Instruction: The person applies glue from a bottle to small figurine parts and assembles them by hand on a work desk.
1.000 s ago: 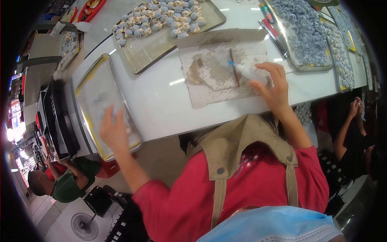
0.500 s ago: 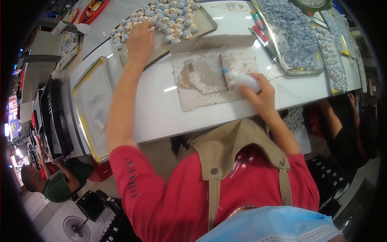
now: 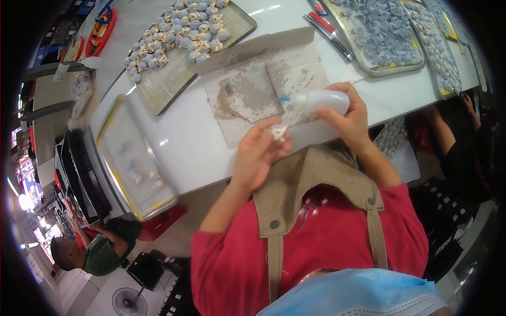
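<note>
Between the fingertips of my left hand (image 3: 256, 158) is a small cream-and-blue figure piece (image 3: 278, 132), held just in front of the cardboard's near edge. My right hand (image 3: 352, 118) is wrapped round a white squeeze bottle (image 3: 332, 101), which lies nearly level with its thin blue tip (image 3: 284, 99) pointing left towards the piece's side of the table. Beneath the bottle spreads a stained cardboard sheet (image 3: 311, 71) with dried whitish blotches. At the far left, many similar cream-and-blue pieces (image 3: 184, 26) lie crowded on a metal tray (image 3: 163, 92).
A yellow-edged tray (image 3: 118, 131) with a few small pieces stands at the left. On the right are trays of blue-grey parts (image 3: 377, 31) and figure pieces (image 3: 435, 47). Pens (image 3: 334, 37) lie beside them. Another person (image 3: 110, 245) is at the lower left.
My left hand has come back from the far tray towards me, bringing a figure piece. My right hand still holds the squeeze bottle. The whole view has shifted somewhat.
</note>
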Demonstrator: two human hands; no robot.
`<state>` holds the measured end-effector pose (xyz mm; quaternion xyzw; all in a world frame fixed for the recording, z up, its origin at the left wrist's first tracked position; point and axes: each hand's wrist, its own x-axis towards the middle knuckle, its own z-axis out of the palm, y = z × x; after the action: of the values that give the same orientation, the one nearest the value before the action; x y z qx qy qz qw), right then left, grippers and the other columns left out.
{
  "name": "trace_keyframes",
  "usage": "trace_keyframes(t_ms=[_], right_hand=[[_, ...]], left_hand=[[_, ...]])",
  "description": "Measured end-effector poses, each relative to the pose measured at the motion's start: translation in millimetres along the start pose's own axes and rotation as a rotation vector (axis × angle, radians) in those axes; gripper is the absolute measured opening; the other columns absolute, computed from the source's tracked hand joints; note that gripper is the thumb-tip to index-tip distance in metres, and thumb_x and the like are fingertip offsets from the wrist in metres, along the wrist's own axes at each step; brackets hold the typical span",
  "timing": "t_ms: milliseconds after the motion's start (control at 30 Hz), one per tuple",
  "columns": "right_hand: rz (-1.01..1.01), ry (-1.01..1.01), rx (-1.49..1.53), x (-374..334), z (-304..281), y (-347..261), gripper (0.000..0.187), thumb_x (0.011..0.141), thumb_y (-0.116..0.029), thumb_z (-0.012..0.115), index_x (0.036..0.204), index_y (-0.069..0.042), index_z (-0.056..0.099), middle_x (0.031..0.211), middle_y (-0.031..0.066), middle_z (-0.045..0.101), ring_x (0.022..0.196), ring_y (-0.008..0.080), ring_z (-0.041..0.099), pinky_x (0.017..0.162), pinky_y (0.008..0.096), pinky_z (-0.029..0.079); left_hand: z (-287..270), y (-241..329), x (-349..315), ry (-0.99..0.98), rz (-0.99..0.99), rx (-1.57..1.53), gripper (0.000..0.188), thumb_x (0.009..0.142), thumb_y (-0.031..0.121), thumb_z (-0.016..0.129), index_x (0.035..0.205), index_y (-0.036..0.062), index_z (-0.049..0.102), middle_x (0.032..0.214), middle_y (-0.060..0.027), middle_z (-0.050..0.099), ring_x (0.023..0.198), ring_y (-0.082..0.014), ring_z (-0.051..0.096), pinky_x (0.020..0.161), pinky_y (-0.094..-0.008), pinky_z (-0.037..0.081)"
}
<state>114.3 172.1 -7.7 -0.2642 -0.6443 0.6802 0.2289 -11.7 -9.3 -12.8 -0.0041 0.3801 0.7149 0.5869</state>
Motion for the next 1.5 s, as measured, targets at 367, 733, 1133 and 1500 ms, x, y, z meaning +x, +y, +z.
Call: trace_keyframes(t_ms=[367,733,1133,1500], right_hand=[[-0.474,0.056,-0.489,-19.7,-4.4,-31.4,0.033,0.067,-0.015,0.078,0.087,-0.001,0.056,0.071,0.0053,0.056,0.068,0.0141,0.053,0.058,0.0250,0.042],[-0.623,0.032,-0.689,-17.8,19.9,-47.3,0.033,0.061,-0.022,0.082,0.074,-0.003,0.058,0.063,0.0050,0.053,0.058,0.0195,0.046,0.050,0.0281,0.038],[-0.597,0.054,-0.689,-16.8,19.2,-42.4,0.032,0.062,-0.023,0.081,0.074,-0.002,0.059,0.064,0.0062,0.054,0.058,0.0207,0.047,0.051,0.0294,0.038],[-0.573,0.062,-0.649,-14.5,5.6,-37.6,0.030,0.061,-0.018,0.081,0.073,-0.003,0.058,0.065,0.0064,0.055,0.060,0.0206,0.048,0.052,0.0292,0.039]], left_hand=[[11.6,-12.8,-4.7,0.115,0.242,0.307,0.035,0.086,0.001,0.055,0.120,-0.0008,0.048,0.108,-0.0100,0.058,0.086,-0.0134,0.059,0.073,-0.0235,0.048],[4.8,-7.0,-14.9,0.106,0.258,0.316,0.034,0.085,0.003,0.058,0.118,-0.0026,0.050,0.114,-0.0106,0.057,0.084,-0.0118,0.059,0.072,-0.0220,0.046],[3.8,-7.7,-14.4,0.102,0.249,0.327,0.034,0.085,0.004,0.058,0.118,-0.0018,0.051,0.113,-0.0106,0.058,0.087,-0.0129,0.060,0.073,-0.0219,0.047],[14.2,-8.4,-9.7,0.108,0.194,0.305,0.032,0.087,0.003,0.053,0.118,-0.0019,0.050,0.115,-0.0130,0.057,0.091,-0.0158,0.061,0.072,-0.0215,0.050]])
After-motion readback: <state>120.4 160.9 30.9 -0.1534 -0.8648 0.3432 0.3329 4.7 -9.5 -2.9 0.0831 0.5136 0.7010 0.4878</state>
